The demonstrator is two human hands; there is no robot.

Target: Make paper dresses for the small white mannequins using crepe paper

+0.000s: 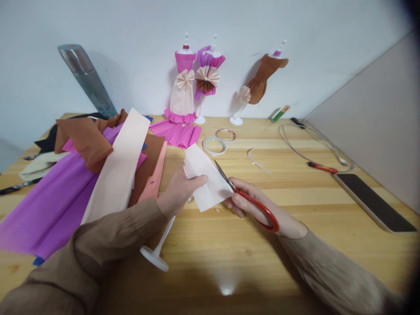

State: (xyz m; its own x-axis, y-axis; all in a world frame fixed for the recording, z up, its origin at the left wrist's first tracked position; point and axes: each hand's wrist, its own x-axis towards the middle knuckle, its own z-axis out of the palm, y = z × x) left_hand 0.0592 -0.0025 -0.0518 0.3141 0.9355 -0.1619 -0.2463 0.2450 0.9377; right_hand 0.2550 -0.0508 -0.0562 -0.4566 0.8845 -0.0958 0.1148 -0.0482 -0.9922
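Note:
My left hand (179,190) pinches a sheet of white paper (205,179) along its left side, thumb on top. In my right hand (244,199) are red-handled scissors (259,208), their blades pointing up and left at the paper's right edge. Fingers of the right hand also lie at the paper's lower right corner; whether they grip it I cannot tell. A white stand with a round base (154,258) lies tilted below my left wrist, its upper part hidden behind the hand and paper.
Coloured crepe paper (65,192) is piled at left near a tall bottle (88,81). Small dress forms in paper dresses (183,92) stand along the wall. Tape rolls (215,146) lie mid-table. A cable (295,151) and a phone (374,201) are at right.

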